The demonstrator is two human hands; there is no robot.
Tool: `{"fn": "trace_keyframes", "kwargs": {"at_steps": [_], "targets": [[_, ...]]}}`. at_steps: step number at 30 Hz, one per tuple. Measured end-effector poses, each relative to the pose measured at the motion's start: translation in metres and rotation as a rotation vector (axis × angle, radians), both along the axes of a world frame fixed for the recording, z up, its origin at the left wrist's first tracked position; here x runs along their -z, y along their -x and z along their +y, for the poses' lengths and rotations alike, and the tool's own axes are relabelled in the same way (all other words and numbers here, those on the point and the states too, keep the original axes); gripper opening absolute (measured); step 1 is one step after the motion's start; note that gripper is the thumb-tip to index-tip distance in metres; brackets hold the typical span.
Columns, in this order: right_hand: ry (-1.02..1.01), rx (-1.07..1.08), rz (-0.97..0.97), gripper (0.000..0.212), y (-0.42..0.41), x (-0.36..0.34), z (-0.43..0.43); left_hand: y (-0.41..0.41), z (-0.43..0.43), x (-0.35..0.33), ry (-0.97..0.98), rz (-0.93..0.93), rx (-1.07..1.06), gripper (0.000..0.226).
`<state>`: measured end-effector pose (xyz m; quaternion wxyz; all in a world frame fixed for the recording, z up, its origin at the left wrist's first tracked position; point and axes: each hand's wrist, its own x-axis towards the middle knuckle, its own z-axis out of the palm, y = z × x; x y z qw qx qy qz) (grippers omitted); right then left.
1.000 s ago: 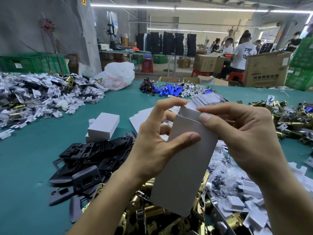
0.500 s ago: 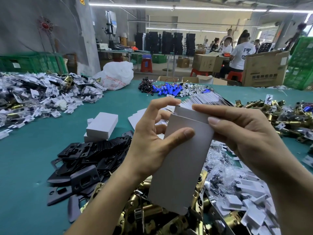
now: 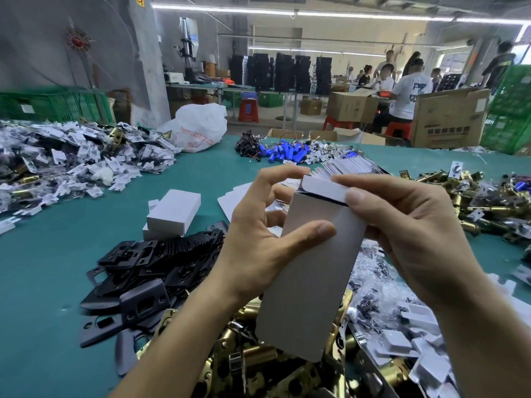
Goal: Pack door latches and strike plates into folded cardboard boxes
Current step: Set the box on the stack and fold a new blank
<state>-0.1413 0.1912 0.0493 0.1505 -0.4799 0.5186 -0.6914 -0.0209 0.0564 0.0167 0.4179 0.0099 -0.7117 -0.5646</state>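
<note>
Folding the top flap (image 3: 321, 186) of a cardboard box (image 3: 310, 277) — left hand (image 3: 258, 239) pinches its body, right hand (image 3: 408, 234) pinches the flap; closed boxes (image 3: 175, 211) left of the fingers, latches (image 3: 258, 366) and strike plates (image 3: 149, 271) below — mostly unpacked.

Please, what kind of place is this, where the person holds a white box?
Most likely a factory packing floor for door hardware. The green table carries heaps of brass latches and black strike plates, the left hand and right hand hold a white cardboard box, and other workers sit among cartons behind.
</note>
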Motion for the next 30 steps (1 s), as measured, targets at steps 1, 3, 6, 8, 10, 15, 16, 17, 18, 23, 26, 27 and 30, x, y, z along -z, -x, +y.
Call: {"fn": "trace_keyframes", "kwargs": {"at_steps": [1, 3, 6, 8, 10, 15, 16, 17, 18, 23, 26, 27, 30], "targets": [[0.014, 0.033, 0.030, 0.018, -0.0020, -0.0005, -0.0005, 0.0000, 0.0004, -0.0002, 0.004, 0.002, -0.004, 0.054], [0.042, 0.089, 0.088, 0.018, -0.0049, -0.0013, -0.0007, 0.0000, 0.0019, -0.0003, 0.005, 0.014, -0.013, 0.054], [0.062, 0.130, 0.127, 0.016, -0.0061, -0.0020, -0.0005, 0.0001, 0.0037, 0.0001, -0.015, 0.037, -0.045, 0.060], [0.071, 0.146, 0.153, 0.013, -0.0065, -0.0023, -0.0010, 0.0005, 0.0044, 0.0002, -0.013, 0.035, -0.056, 0.060], [0.080, 0.166, 0.183, 0.016, -0.0078, -0.0023, -0.0017, 0.0009, 0.0048, -0.0001, -0.001, 0.030, -0.057, 0.055], [0.094, 0.227, 0.248, 0.023, -0.0114, -0.0028, -0.0023, 0.0014, 0.0053, 0.0002, 0.033, 0.038, -0.065, 0.048], [0.094, 0.244, 0.264, 0.023, -0.0117, -0.0028, -0.0027, 0.0015, 0.0055, 0.0005, 0.043, 0.037, -0.078, 0.047], [0.091, 0.267, 0.286, 0.022, -0.0119, -0.0028, -0.0031, 0.0017, 0.0056, 0.0008, 0.047, 0.039, -0.087, 0.045], [0.087, 0.292, 0.309, 0.022, -0.0118, -0.0028, -0.0034, 0.0019, 0.0057, 0.0010, 0.046, 0.042, -0.091, 0.043], [0.069, 0.323, 0.346, 0.023, -0.0118, -0.0024, -0.0038, 0.0015, 0.0052, 0.0002, 0.052, 0.047, -0.105, 0.040], [0.051, 0.324, 0.346, 0.022, -0.0116, -0.0026, -0.0036, 0.0023, 0.0061, -0.0001, 0.050, 0.034, -0.104, 0.042], [0.040, 0.319, 0.347, 0.021, -0.0112, -0.0029, -0.0031, 0.0025, 0.0063, 0.0001, 0.041, 0.028, -0.102, 0.045], [-0.003, 0.317, 0.382, 0.015, -0.0092, -0.0038, -0.0015, 0.0023, 0.0065, 0.0016, 0.019, 0.025, -0.065, 0.052]]}}
